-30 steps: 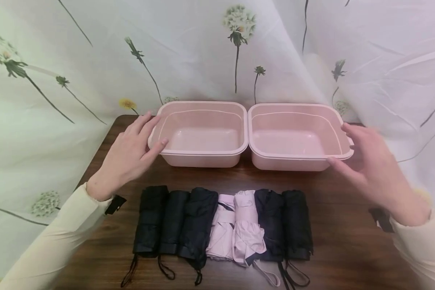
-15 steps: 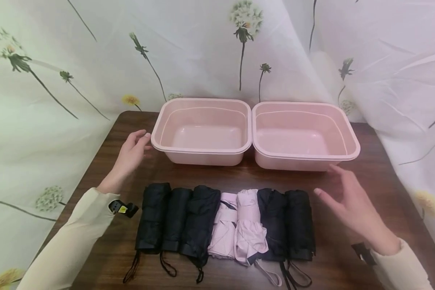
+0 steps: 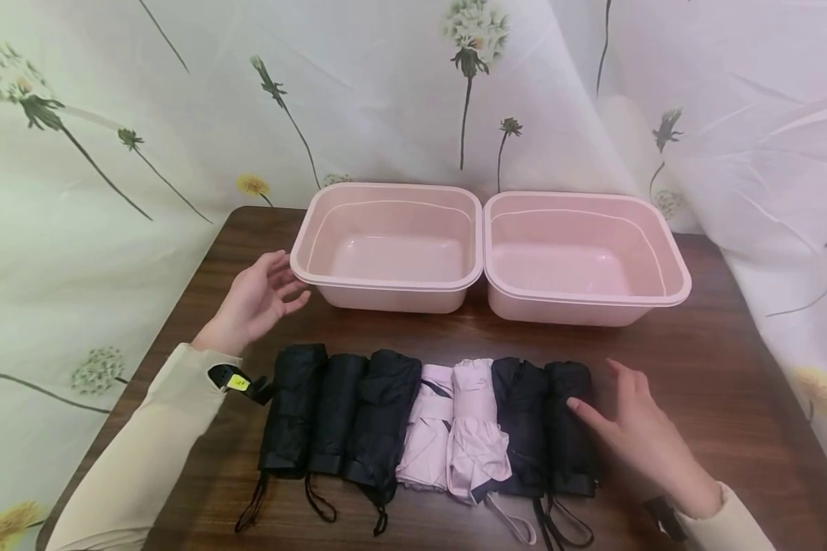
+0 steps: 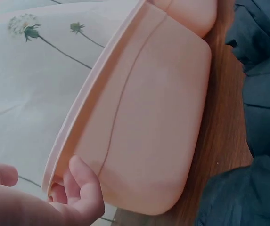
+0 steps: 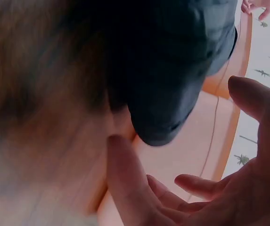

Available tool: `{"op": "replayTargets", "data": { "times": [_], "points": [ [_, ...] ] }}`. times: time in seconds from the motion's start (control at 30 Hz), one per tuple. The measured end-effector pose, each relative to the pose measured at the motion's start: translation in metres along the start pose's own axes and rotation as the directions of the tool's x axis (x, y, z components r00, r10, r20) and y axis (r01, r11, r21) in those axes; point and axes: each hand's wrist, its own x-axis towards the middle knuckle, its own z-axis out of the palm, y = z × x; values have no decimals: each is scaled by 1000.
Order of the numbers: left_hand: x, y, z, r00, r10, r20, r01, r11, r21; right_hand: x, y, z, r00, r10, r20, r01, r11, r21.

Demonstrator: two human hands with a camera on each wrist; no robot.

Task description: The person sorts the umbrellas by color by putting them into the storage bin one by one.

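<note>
Hand, right [image 3: 651,436] | black umbrella [image 3: 573,451] beside | pink umbrellas [image 3: 477,428]: head view only

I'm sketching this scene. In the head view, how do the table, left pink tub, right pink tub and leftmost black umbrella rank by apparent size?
1. Table
2. Left pink tub and right pink tub: they look too alike to rank
3. Leftmost black umbrella

Head view looks forward-down; close wrist views share the left tub [image 3: 394,299].
</note>
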Motion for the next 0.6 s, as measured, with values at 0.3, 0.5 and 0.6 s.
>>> {"op": "replayTargets", "data": {
  "times": [0.3, 0.5, 0.6],
  "points": [
    [3, 1, -3, 998, -49, 37, 53, 995, -88, -6, -7, 11, 999, -16, 34, 17, 999, -42],
    [5, -1, -4, 997, -52, 52, 57, 994, -95, -5, -9, 19, 999, -32, 38, 34, 998, -57],
    [6, -1, -4, 997, -52, 49, 57, 993, -102, -4, -10, 21, 998, -17, 64, 21, 998, -59]
  ]
}}
